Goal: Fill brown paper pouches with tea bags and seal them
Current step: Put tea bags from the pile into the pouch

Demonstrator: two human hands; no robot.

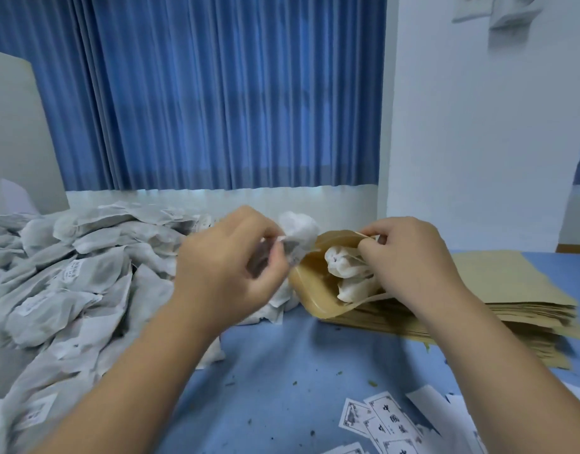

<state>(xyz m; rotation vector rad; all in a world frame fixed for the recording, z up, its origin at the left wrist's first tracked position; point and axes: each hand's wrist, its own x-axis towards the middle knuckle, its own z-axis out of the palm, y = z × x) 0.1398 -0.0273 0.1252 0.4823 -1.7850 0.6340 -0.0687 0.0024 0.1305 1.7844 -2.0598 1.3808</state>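
Filling is in hand. The right hand's [410, 257] grip pinches open the mouth of the brown paper pouch [310, 290], which is above the blue table [282, 371] and already holds white paper tea bags [344, 267]. The left hand's [229, 267] grip pinches a crumpled white tea bag [298, 235] just beside that mouth. The next move probably calls for pushing it in.

left hand [223, 257] grip: motion-blurred, perhaps on a tea bag [298, 231] | labels [385, 424]: cut off below

only one cam here, wide-angle, worn on the head, facing forward and a bit down over the blue table [282, 371], left hand [229, 260] and right hand [410, 257] close up mid-frame, blue curtain [216, 93] straight ahead
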